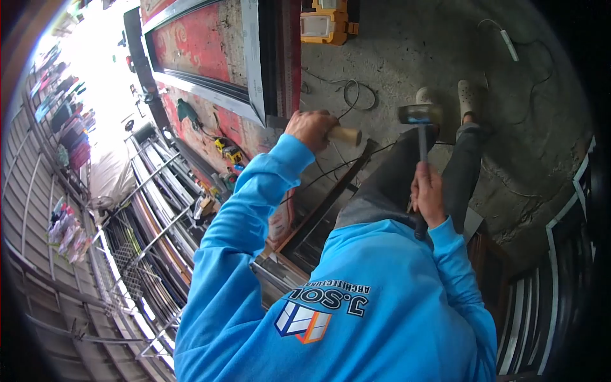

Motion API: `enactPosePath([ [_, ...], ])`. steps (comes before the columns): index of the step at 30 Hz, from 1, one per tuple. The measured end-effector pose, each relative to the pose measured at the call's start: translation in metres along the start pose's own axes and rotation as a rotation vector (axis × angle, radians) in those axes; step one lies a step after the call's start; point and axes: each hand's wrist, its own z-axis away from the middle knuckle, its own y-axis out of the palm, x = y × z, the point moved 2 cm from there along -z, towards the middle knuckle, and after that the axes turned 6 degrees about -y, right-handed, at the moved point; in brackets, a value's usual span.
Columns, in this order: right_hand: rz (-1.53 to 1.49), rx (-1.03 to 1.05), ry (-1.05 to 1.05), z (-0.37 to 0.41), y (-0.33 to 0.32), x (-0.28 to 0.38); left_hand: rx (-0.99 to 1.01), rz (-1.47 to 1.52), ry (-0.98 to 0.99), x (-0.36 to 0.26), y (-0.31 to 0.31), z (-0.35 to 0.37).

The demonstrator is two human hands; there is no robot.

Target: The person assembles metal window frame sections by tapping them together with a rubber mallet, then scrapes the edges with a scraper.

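My left hand [312, 130] is closed around a tool with a wooden handle [347, 135]. The handle's end sticks out to the right of my fist. A flat grey piece [275, 121], seemingly its blade, reaches from the other side to the lower corner of a metal window frame [254, 70]. My right hand [428, 194] grips the shaft of a mallet [419, 114], its blocky head raised above my leg and apart from the wooden handle. The window frame lies on a worn red work surface [197, 44], partly wrapped in silvery film.
Yellow-and-black power tools [229, 151] lie at the red surface's near side. A yellow case [324, 25] stands on the concrete floor, with a loose cable [359, 94] beside it. Long metal profiles [159, 235] fill a rack at left. More frames [534, 305] lean at lower right.
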Motion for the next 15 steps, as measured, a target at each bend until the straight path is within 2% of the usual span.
enactPosePath([
  [2,-0.071,-0.054,-0.093,-0.001,-0.017,0.005,0.037,-0.062,0.039,0.007,0.008,0.005],
  [6,-0.056,-0.093,-0.171,0.002,-0.042,0.025,-0.053,0.068,0.093,0.008,0.023,0.014],
  [8,-0.028,-0.100,-0.149,0.008,-0.048,0.033,-0.100,0.131,0.122,-0.002,0.023,0.022],
  [11,0.048,-0.074,-0.143,0.014,-0.054,0.035,-0.049,0.065,0.128,-0.018,0.021,0.030],
  [15,0.122,-0.027,-0.090,0.016,-0.048,0.036,-0.092,0.086,0.097,-0.001,0.021,0.030],
])
